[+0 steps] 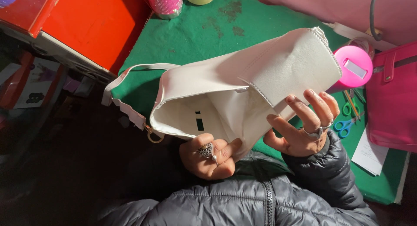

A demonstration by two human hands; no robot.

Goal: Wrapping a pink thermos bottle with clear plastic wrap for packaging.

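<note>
White smooth leather-like bag (243,82) with a flat flap is lifted up over the green felt table (195,30), its open mouth tipped toward the person. Left hand (210,156), wearing a bumpy silver ring, is curled tight on the bag's bottom edge. Right hand (306,126) holds the flap end with its fingers spread. A thin white strap (130,74) with a gold ring hangs off the side. Blue and green scissors (347,119) lie near a round pink lid (354,67).
</note>
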